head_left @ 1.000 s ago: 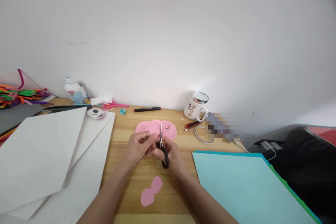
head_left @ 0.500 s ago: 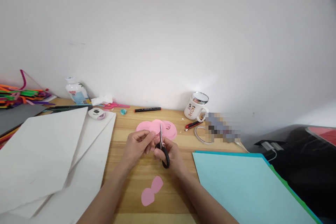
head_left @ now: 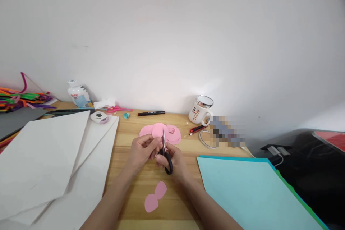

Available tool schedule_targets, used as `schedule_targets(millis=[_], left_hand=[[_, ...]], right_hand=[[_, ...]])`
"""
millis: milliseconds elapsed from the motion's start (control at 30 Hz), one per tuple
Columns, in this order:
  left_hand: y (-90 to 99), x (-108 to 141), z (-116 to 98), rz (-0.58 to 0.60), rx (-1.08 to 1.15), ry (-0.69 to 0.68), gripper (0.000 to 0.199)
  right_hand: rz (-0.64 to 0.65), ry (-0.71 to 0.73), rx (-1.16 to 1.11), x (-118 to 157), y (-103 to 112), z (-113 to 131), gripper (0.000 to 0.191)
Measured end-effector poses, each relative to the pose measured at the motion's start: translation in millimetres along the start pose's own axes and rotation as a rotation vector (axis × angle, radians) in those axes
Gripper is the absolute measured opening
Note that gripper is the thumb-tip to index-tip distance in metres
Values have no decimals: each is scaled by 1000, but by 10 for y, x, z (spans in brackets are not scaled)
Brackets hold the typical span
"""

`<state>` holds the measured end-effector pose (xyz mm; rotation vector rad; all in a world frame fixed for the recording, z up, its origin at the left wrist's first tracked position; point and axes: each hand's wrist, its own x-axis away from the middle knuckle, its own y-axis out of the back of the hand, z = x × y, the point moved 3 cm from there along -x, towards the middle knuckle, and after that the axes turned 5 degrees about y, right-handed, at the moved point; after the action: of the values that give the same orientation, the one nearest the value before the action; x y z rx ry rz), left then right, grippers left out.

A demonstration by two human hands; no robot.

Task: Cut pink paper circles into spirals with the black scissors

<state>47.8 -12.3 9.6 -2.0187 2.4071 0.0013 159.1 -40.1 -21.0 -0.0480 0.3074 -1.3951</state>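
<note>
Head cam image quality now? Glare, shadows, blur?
All head view: glare patch on the wall by the mug, whose metal rim glints; wall darker toward the right; bottle throws a soft shadow on the wall; pixelated patch right of the mug, contents unreadable; scissors without strong motion blur.

I have the left forearm (head_left: 115, 194) running bare from seven o'clock, aimed at one; the right forearm (head_left: 206, 201) runs bare from five, aimed at eleven. My left hand (head_left: 140, 151) is pinched, its thumb (head_left: 153, 145) angled toward two. My right hand (head_left: 175, 161) sits just beside it, curled in a grip. Whether their fingertips touch, I can't tell.
</note>
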Motion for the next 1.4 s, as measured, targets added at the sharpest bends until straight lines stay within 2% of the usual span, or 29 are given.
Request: schedule_targets(millis=[400, 533, 767, 1400], left_hand=[[-12, 4, 38, 41, -29, 31, 39], [-5, 0, 52, 39, -9, 36, 36], [18, -25, 54, 41, 11, 1, 36], [75, -46, 59, -67, 90, -51, 31]], right_hand=[[13, 64, -101, -21, -23, 89, 36], [-20, 90, -68, -19, -7, 98, 35], [23, 98, -30, -22, -28, 127, 33], [-7, -21, 39, -2, -20, 77, 37]])
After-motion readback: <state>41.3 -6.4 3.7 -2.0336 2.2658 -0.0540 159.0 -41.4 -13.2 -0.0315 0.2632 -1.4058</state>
